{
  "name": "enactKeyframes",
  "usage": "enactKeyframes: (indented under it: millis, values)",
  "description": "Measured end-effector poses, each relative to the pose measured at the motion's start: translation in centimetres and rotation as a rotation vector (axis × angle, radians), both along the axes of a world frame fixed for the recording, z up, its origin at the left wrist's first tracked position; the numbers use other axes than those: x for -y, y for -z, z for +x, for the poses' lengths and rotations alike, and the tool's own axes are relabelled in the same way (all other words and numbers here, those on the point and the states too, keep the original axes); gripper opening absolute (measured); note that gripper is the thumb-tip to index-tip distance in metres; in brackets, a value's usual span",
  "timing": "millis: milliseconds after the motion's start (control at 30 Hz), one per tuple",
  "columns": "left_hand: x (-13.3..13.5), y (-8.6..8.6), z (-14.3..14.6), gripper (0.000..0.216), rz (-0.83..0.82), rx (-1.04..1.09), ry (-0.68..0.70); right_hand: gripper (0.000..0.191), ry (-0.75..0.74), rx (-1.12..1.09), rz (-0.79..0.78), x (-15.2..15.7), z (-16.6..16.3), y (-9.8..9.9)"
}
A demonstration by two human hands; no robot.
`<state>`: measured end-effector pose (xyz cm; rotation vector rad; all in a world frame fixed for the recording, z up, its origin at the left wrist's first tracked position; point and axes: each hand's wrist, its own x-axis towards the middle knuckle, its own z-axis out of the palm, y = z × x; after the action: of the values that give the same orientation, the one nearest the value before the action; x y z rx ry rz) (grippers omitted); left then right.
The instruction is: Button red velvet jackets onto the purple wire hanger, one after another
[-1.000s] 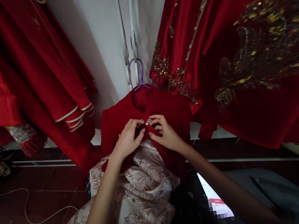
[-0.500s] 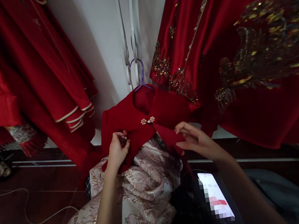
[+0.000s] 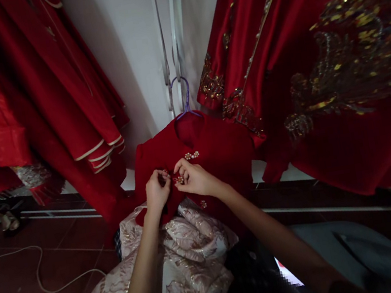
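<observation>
A small dark red jacket (image 3: 218, 147) hangs on a purple hanger (image 3: 184, 99) from a white wall rail. Its top jewelled clasp (image 3: 191, 155) sits fastened below the collar. My left hand (image 3: 156, 192) and my right hand (image 3: 194, 178) meet just below it, both pinched on a second jewelled clasp (image 3: 178, 180) at the jacket's front edge. A third clasp (image 3: 203, 204) shows lower on the front. A pale pink and gold brocade skirt (image 3: 184, 258) spreads out beneath the jacket, toward me.
Long red garments hang at the left (image 3: 40, 92), and gold-embroidered ones at the right (image 3: 336, 68). A white cable (image 3: 42, 284) lies on the dark red floor. A lit phone screen (image 3: 287, 276) shows under my right forearm. A white rail (image 3: 168, 31) runs up the wall.
My right hand came in from the jacket's right flap to meet my left hand at the second clasp. The front now lies closed there, and my forearm covers most of the phone.
</observation>
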<state>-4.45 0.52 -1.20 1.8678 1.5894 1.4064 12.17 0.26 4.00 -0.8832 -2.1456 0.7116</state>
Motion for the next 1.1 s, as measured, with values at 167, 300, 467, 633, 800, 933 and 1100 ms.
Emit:
enactKeyframes:
  millis: [167,300,467,633,800,933,1100]
  values:
    - [-0.2,0.4,-0.1,0.019,-0.016,0.036,-0.041,0.028,0.187,0.049,0.059,-2.8,-1.6,3.0]
    - [-0.3,1.1,-0.4,0.026,-0.034,0.230,0.074,0.019,0.149,-0.046,0.040,-2.8,-1.5,3.7]
    - [-0.4,1.2,-0.6,0.023,-0.081,0.396,0.175,0.015,0.129,-0.135,-0.002,-2.1,-1.3,3.7]
    - [-0.2,0.8,-0.7,0.024,-0.122,0.446,0.206,0.017,0.113,-0.167,0.012,-1.8,-1.4,3.5]
    - [0.1,0.5,-0.7,0.026,-0.130,0.423,0.195,0.014,0.150,-0.181,0.058,-1.7,-1.9,3.5]
    - [0.2,0.4,-0.9,0.026,-0.113,0.395,0.177,0.012,0.180,-0.162,0.116,-1.7,-2.2,3.7]
    - [0.2,0.3,-1.0,0.026,-0.096,0.347,0.158,0.013,0.232,-0.181,0.134,-1.4,-2.4,3.9]
